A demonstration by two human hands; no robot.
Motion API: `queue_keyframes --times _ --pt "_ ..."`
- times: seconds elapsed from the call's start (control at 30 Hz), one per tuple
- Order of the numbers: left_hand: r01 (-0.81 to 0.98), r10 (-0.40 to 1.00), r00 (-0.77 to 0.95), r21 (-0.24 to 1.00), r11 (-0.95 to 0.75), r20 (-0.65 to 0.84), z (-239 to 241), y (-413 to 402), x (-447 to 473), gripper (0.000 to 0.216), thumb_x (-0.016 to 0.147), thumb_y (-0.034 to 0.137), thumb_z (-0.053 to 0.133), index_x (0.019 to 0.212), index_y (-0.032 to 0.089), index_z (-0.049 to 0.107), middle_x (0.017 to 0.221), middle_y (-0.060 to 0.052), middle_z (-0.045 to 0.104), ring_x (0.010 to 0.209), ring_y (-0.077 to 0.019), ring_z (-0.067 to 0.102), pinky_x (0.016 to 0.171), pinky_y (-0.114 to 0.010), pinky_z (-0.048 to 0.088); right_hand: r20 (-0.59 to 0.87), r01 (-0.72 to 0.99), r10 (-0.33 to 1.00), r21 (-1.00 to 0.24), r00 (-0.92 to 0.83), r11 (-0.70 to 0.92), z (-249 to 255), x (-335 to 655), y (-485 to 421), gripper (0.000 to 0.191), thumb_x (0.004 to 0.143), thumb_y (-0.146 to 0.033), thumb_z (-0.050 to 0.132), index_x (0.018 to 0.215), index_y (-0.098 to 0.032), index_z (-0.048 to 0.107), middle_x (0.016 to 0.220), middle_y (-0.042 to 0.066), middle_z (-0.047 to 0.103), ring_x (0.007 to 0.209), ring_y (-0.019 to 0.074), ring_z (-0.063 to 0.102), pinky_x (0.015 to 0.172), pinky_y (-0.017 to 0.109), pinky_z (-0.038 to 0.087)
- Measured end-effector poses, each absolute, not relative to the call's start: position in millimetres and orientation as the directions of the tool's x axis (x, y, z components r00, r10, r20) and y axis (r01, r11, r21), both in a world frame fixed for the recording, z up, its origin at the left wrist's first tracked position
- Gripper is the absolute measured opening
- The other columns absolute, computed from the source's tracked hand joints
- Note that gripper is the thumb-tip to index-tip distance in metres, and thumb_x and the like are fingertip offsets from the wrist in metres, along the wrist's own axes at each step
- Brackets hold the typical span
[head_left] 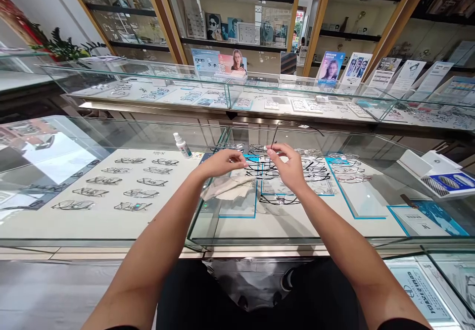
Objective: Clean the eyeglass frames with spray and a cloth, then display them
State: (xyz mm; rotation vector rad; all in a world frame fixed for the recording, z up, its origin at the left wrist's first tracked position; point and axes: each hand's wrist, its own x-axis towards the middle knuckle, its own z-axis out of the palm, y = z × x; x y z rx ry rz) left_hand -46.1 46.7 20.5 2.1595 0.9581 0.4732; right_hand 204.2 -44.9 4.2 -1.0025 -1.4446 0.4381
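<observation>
A pair of thin dark-framed eyeglasses is held above the glass counter. My right hand pinches it between thumb and fingers, with one temple arm pointing upward. My left hand is closed, thumb and fingertips together at what looks like the left side of the same eyeglasses. Its rim is hard to separate from the frames seen through the glass behind it. Below my left hand, a crumpled beige cleaning cloth lies on the counter top. A white spray bottle stands to the left, beyond my left forearm.
Rows of eyeglasses lie inside the glass display counter. An open white case-like box stands at right. Across the aisle runs another glass showcase with upright leaflets; shelves line the wall.
</observation>
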Motion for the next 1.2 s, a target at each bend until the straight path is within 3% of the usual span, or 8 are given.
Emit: queue_keyframes --times 0.1,0.23,0.33,0.43,0.53,0.73,0.97,1.2 --pt "0.565 0.854 0.380 0.641 -0.518 0.355 17.2 54.1 -47.9 0.038 0.095 0.058 0.068 0.085 0.022 0.072 0.087 -0.005 0.075 0.084 -0.0226 0.066 0.079 -0.035 0.048 0.612 0.303 0.776 -0.776 0.152 0.553 4.9 204.4 -45.3 0.027 0.104 -0.050 0.070 0.101 -0.027 0.084 0.108 0.007 0.084 0.106 0.0260 0.074 0.092 0.040 0.055" --pt "0.671 0.726 -0.089 0.579 -0.462 0.682 16.5 63.3 -55.8 0.012 0.096 0.034 0.065 0.097 0.021 0.068 0.103 -0.010 0.074 0.101 -0.0288 0.068 0.101 -0.045 0.052 0.607 0.293 0.776 -0.784 0.173 0.548 5.9 205.4 -46.4 0.030 0.104 -0.052 0.069 0.098 -0.026 0.083 0.106 0.007 0.083 0.105 0.0260 0.073 0.094 0.041 0.056" --pt "0.687 0.548 -0.382 0.625 -0.371 0.744 16.3 68.4 -67.5 0.046 0.091 0.022 0.070 0.135 0.020 0.058 0.142 -0.018 0.063 0.138 -0.0372 0.059 0.126 -0.056 0.039 0.602 0.295 0.778 -0.787 0.180 0.541 6.8 205.9 -47.7 0.034 0.104 -0.056 0.069 0.097 -0.027 0.083 0.107 0.007 0.083 0.106 0.0266 0.073 0.095 0.042 0.056" --pt "0.672 0.443 -0.520 0.670 -0.315 0.730 11.3 76.7 -81.8 0.081 0.085 0.016 0.074 0.158 0.021 0.039 0.167 -0.023 0.042 0.162 -0.0385 0.040 0.135 -0.057 0.030 0.598 0.312 0.782 -0.788 0.179 0.531 6.5 206.0 -48.3 0.038 0.104 -0.061 0.068 0.097 -0.027 0.083 0.107 0.008 0.083 0.106 0.0273 0.073 0.095 0.043 0.057" --pt "0.628 0.480 -0.586 0.740 -0.241 0.653 1.3 88.3 -93.4 0.099 0.083 0.019 0.079 0.167 0.023 0.027 0.175 -0.026 0.034 0.167 -0.0399 0.035 0.134 -0.060 0.032 0.599 0.326 0.780 -0.785 0.182 0.527 4.5 206.1 -47.5 0.038 0.104 -0.061 0.067 0.098 -0.028 0.084 0.107 0.007 0.083 0.107 0.0275 0.072 0.095 0.043 0.056" --pt "0.486 0.656 -0.618 0.866 -0.114 0.433 -17.3 105.1 -102.3 0.107 0.085 0.019 0.077 0.171 0.021 0.012 0.156 -0.024 0.059 0.146 -0.0400 0.060 0.132 -0.067 0.031 0.616 0.315 0.766 -0.775 0.184 0.548 0.9 207.1 -44.9 0.031 0.105 -0.053 0.069 0.099 -0.027 0.084 0.108 0.007 0.083 0.107 0.0267 0.071 0.093 0.042 0.054" --pt "0.468 0.723 -0.599 0.883 -0.033 0.345 -35.3 123.8 -112.0 0.082 0.091 0.007 0.061 0.163 0.018 0.025 0.130 -0.015 0.078 0.131 -0.0337 0.072 0.130 -0.064 0.034 0.616 0.322 0.766 -0.774 0.183 0.546 1.6 207.2 -45.0 0.033 0.106 -0.055 0.068 0.098 -0.028 0.083 0.108 0.007 0.084 0.106 0.0268 0.072 0.093 0.042 0.054" --pt "0.416 0.733 -0.607 0.909 -0.037 0.308 -38.0 130.0 -111.8 0.027 0.100 0.018 0.057 0.127 0.020 0.055 0.123 -0.017 0.072 0.120 -0.0338 0.072 0.116 -0.052 0.051 0.614 0.319 0.768 -0.775 0.182 0.545 2.9 206.6 -45.9 0.034 0.105 -0.057 0.067 0.098 -0.028 0.083 0.108 0.007 0.084 0.106 0.0273 0.072 0.093 0.043 0.055"
